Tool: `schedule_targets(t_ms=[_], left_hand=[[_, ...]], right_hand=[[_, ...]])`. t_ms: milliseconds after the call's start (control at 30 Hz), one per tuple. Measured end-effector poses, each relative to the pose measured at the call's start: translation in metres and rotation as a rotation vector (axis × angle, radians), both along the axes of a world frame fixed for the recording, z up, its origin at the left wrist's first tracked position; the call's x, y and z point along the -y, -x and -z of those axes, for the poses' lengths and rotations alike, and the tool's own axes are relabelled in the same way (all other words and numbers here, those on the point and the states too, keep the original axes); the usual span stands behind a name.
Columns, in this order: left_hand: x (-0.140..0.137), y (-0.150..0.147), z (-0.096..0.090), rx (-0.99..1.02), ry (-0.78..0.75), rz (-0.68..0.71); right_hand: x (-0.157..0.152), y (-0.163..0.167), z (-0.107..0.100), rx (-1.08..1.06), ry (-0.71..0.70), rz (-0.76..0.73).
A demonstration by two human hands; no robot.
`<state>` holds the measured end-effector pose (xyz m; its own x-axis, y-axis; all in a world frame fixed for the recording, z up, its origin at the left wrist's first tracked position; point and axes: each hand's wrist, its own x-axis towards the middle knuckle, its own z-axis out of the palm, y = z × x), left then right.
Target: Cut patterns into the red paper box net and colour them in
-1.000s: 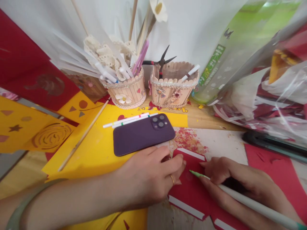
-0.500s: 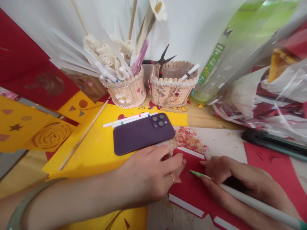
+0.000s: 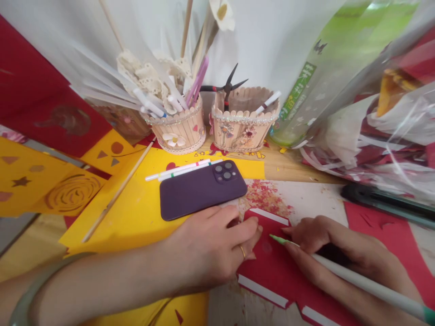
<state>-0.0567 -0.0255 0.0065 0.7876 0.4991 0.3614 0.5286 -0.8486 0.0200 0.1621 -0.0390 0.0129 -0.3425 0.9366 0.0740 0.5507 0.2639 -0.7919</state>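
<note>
Your right hand [image 3: 365, 252] pinches a green-tipped marker [image 3: 356, 277], tip over the red paper [image 3: 268, 274] between both hands. Your left hand [image 3: 212, 249], fingers bent, touches the paper's left edge; grip unclear.

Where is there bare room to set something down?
Widest: yellow paper between the wooden stick, phone and left forearm. Smaller, lightly specked: the pale board between the red crumbs and long dark object. Crowded: the red card, with left hand and right hand holding a marker, and the back, with two baskets.
</note>
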Motion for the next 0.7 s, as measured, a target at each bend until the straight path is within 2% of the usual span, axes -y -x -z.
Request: schedule_targets(t_ms=[133, 500, 700], left_hand=[[0.0004, 0.0004, 0.0009, 0.007, 0.006, 0.008], [0.0000, 0.0000, 0.0001, 0.009, 0.008, 0.006], [0.0005, -0.0003, -0.0007, -0.012, 0.003, -0.003]], right_hand=[[0.0000, -0.0001, -0.0005, 0.001, 0.018, -0.027], [-0.0003, 0.0035, -0.0021, 0.043, 0.043, 0.053], [-0.0007, 0.0030, -0.0025, 0.062, 0.040, 0.047]])
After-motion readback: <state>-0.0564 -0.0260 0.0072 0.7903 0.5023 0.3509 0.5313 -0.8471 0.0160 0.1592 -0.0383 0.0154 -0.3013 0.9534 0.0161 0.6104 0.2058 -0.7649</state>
